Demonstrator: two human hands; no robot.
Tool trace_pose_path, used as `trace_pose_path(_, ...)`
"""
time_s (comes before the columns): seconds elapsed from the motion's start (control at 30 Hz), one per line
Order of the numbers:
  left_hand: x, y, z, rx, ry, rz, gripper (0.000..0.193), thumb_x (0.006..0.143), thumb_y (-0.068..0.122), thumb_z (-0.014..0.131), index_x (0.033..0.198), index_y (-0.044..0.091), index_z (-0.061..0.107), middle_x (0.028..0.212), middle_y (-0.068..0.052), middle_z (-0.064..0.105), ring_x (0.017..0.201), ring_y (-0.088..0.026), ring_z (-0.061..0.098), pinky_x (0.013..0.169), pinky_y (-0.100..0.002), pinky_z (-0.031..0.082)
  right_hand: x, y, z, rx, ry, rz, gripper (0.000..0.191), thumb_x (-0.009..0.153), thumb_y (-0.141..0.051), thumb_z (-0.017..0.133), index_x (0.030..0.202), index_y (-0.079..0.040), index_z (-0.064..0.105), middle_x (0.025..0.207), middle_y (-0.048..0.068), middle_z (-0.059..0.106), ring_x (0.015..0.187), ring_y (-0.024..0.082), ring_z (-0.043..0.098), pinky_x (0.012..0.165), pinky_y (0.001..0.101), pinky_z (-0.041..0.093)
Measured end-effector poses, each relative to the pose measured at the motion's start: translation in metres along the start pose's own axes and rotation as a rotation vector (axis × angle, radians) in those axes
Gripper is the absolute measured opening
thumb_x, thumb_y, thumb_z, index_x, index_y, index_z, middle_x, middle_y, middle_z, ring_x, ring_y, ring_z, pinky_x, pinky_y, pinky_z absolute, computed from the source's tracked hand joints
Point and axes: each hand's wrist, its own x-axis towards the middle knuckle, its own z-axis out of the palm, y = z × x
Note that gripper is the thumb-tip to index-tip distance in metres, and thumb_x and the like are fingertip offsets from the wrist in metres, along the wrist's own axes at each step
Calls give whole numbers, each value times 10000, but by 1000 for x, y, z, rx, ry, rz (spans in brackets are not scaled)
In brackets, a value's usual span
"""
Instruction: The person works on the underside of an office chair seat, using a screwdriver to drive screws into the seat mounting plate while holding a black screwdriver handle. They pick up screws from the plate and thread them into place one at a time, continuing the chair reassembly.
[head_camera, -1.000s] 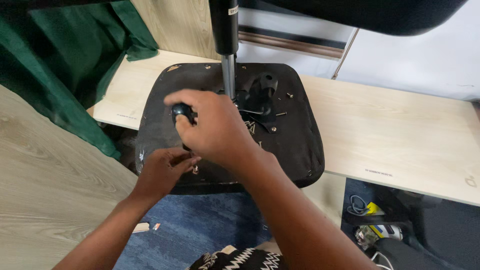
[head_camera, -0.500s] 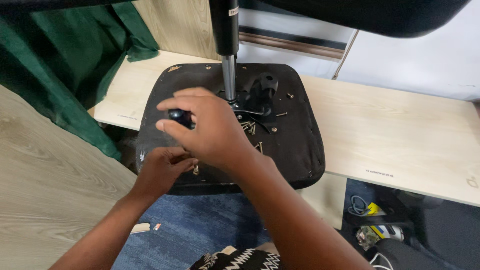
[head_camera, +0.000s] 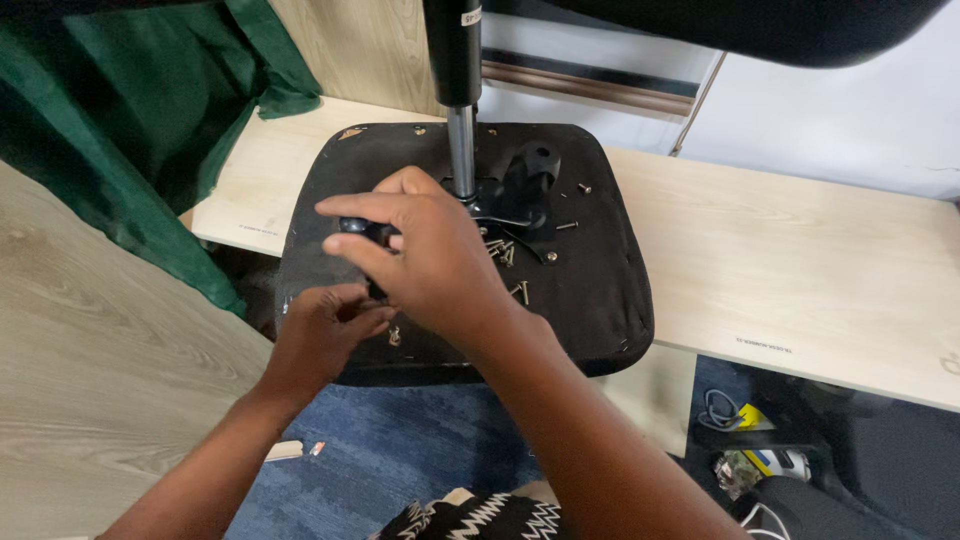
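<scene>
My right hand (head_camera: 440, 265) grips a black tool handle (head_camera: 362, 232) over the upturned chair seat (head_camera: 590, 290). Just below the handle, my left hand (head_camera: 325, 335) pinches something small with narrow fingers, likely steadying it

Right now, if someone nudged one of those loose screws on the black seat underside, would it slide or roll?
The loose screws look small and light, so probably easy to scatter. Being round-shafted, they would likely roll in an arc. The seat base looks fairly flat, so they may stay.

Small white label (head_camera: 470, 17) on black column; tiny print strip (head_camera: 762, 345) on board edge.
</scene>
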Motion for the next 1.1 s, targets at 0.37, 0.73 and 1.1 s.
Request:
trace_pose_path(0.37,-2,2,0,95,8,-19,96,914,87,728,930,-3,758,837,-85,782,793,-121,748,728,-264,629,2,-3,2,-11,-17,-3,313,864,-180,757,1174,-134,752,1091,120,714,939,226,711,820,349,593)
trace_pose_path(0.73,3,-4,7,-130,-64,-73,177,932,64,673,1075,-14,744,914,-89,753,880,-130,747,839,-265,643,0,1,1,-29,10,-66,279,866,-184,790,1135,-119,755,1091,109,758,947,212,744,833,329,590)
trace_pose_path(1.1,-1,4,5,-274,-63,-78,207,974,78,586,1111,-7,716,937,-71,721,917,-109,718,911,-294,618,3,-5,-7,25,-40,80,384,857,-86,636,1237,-74,691,893,119,747,695,140,664,661,302,535)
